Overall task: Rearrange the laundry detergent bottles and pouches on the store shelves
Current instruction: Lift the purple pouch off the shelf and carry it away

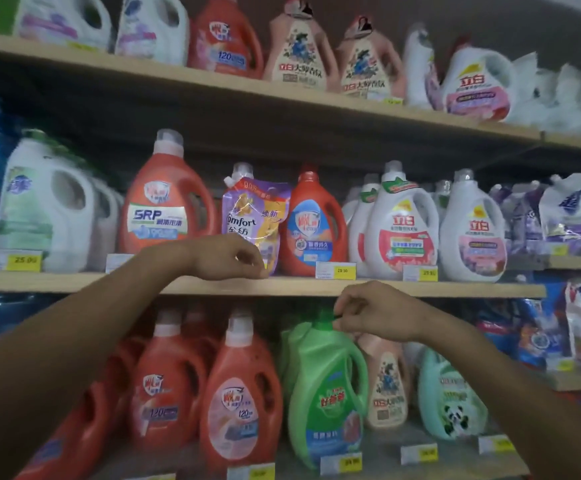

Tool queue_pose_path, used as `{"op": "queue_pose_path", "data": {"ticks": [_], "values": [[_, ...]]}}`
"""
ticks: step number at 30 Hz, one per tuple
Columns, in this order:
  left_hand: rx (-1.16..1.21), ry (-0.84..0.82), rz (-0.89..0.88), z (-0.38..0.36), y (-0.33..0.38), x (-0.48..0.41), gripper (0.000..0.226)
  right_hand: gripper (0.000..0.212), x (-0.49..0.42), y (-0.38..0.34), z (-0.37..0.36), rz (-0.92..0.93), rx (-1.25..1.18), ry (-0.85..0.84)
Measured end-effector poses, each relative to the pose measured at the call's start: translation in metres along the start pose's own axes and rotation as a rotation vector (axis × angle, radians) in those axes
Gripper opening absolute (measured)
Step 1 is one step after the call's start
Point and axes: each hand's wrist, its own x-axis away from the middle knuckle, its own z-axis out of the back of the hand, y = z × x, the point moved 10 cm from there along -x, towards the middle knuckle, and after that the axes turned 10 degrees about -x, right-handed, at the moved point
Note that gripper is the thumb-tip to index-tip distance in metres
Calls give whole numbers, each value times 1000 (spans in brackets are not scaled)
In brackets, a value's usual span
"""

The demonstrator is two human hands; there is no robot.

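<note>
**A:** Far left on the middle shelf the red SRP bottle stands upright. Just right of it the person's left hand sits at the shelf lip, fingers curled at the foot of the Comfort pouch.

**B:** Is that hand holding the pouch?

**A:** That cannot be told. The fingertips reach its lower corner, but blur hides any pinch. The pouch leans between the SRP bottle and a smaller red bottle.

**B:** And further right?

**A:** The right hand is just below the shelf board, fingers drawn narrow onto the cap of the green bottle, which stands slightly tilted on the lower shelf.

**B:** So which step is this?

**A:** Likely taking hold of the green bottle to shift it. Next comes a firmer grip at its neck or handle, then a lift that clears the board above and the close neighbours.
</note>
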Motion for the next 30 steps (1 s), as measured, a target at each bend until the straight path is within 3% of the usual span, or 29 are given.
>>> {"op": "queue_pose_path", "data": {"ticks": [7,12,18,22,30], "values": [[23,174,136,29,-62,-18,41,22,-77,-27,16,82,122,162],[313,437,193,37,-102,-41,44,14,-122,-42,31,112,116,362],[934,540,299,12,-126,-78,27,40,-183,-22,29,3,-218,435],[1095,600,366,-1,-142,-93,29,60,-222,-1,14,-88,-537,403],[991,596,457,-11,-155,-115,43,16,-272,14,-12,-195,-659,228]]}}
